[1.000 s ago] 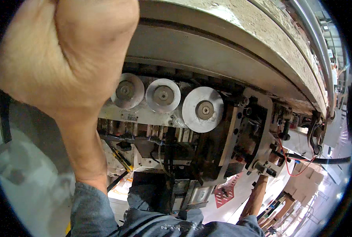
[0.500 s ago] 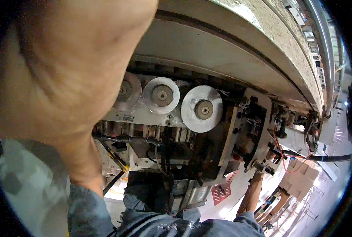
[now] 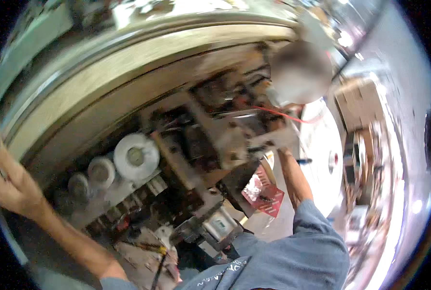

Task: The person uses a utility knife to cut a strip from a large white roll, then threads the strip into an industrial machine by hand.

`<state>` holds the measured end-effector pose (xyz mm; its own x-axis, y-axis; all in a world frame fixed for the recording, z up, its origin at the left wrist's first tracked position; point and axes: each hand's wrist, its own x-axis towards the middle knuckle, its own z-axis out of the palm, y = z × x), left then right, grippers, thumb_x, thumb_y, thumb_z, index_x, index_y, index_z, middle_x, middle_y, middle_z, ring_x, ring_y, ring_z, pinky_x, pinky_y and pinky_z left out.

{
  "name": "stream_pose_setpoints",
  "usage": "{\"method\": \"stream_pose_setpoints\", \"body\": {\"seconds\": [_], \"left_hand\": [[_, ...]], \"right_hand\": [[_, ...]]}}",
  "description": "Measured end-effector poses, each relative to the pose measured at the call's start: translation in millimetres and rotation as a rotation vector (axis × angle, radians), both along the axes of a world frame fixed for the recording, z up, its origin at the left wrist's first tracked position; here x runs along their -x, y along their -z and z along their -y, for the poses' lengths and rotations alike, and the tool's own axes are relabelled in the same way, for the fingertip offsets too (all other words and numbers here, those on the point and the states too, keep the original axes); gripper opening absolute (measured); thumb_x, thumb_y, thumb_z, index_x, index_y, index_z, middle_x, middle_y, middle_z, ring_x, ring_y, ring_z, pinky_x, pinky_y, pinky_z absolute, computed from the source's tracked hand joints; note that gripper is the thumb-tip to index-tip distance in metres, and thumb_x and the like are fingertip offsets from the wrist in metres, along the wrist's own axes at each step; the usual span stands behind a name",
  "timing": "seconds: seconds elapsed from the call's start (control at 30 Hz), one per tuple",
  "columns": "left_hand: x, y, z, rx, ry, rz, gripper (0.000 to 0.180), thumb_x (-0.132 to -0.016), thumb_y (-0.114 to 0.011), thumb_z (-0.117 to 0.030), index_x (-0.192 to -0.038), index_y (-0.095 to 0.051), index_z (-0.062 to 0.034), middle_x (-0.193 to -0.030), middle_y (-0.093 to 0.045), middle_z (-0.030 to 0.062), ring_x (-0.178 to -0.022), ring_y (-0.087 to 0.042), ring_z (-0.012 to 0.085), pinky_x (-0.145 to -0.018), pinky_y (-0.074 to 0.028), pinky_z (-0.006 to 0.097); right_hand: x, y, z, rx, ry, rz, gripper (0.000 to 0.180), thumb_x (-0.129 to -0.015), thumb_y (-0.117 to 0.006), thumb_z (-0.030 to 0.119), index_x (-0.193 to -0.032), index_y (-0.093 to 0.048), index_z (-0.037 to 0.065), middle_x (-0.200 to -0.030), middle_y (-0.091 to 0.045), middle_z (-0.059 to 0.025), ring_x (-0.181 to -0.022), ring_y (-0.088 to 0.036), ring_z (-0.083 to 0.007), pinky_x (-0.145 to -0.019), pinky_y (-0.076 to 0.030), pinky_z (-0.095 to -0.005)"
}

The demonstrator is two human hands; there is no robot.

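1. Raised machine hood (image 3: 128, 63): your left hand (image 3: 7, 179) sits at its left rim, fingers curled over the edge. Looks like you are holding the cover up; keep that grip firm.
2. Open mechanism (image 3: 201, 140) lies to the right of that hand, blurred.
3. Your right hand (image 3: 279, 137) reaches up into it; fingers hidden, so I cannot tell whether it grips anything.
4. White rollers (image 3: 136, 155) stand between your hands; a red cable (image 3: 278, 113) crosses just above the right one.
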<state>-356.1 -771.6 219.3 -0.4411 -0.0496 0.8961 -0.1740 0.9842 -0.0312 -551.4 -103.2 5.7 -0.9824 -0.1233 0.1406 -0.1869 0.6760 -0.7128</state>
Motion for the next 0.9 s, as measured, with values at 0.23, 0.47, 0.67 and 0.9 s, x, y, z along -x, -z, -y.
{"method": "stream_pose_setpoints", "body": {"seconds": [0.23, 0.47, 0.67, 0.9], "left_hand": [[22, -1, 1, 0.119, -0.082, 0.01, 0.031, -0.103, -0.049, -0.022, -0.114, -0.069, -0.0009, -0.115, -0.068, 0.0138, -0.108, -0.062, 0.0305, -0.093, -0.049, 0.039], [-12, 5, 8, 0.034, -0.26, 0.116, 0.034, -0.1, -0.053, -0.021, -0.124, -0.062, 0.0009, -0.122, -0.063, 0.0197, -0.112, -0.061, 0.0292, -0.097, -0.048, 0.04], [-88, -57, -357, -0.415, 0.315, -0.129, 0.031, -0.095, -0.064, -0.028, -0.104, -0.072, 0.0004, -0.085, -0.071, 0.0145, -0.067, -0.06, 0.0265, -0.062, -0.051, 0.036], [-93, -3, -666, -0.992, 1.318, 0.476, 0.019, -0.084, -0.061, 0.007, -0.102, -0.068, 0.005, -0.105, -0.067, 0.0176, -0.091, -0.066, 0.0257, -0.081, -0.055, 0.035]], "right_hand": [[-14, -20, -18, 0.219, 0.027, -0.168, 0.044, -0.091, -0.064, 0.017, -0.131, -0.057, 0.0, -0.128, -0.061, -0.0198, -0.115, -0.06, -0.0303, -0.1, -0.048, -0.0381], [-115, -72, -3, 0.28, 0.322, -0.16, 0.042, -0.087, -0.062, 0.005, -0.129, -0.057, -0.001, -0.122, -0.064, -0.0226, -0.112, -0.063, -0.0345, -0.098, -0.049, -0.0367], [-293, -100, -25, 0.682, -0.146, -0.25, 0.024, -0.084, -0.065, -0.001, -0.108, -0.068, 0.001, -0.1, -0.071, -0.0161, -0.096, -0.069, -0.0291, -0.085, -0.054, -0.0383], [-357, -127, -79, 0.899, -0.426, 0.39, 0.041, -0.092, -0.064, 0.01, -0.132, -0.055, 0.0, -0.116, -0.068, -0.0139, -0.102, -0.064, -0.0208, -0.086, -0.052, -0.0366]]}}
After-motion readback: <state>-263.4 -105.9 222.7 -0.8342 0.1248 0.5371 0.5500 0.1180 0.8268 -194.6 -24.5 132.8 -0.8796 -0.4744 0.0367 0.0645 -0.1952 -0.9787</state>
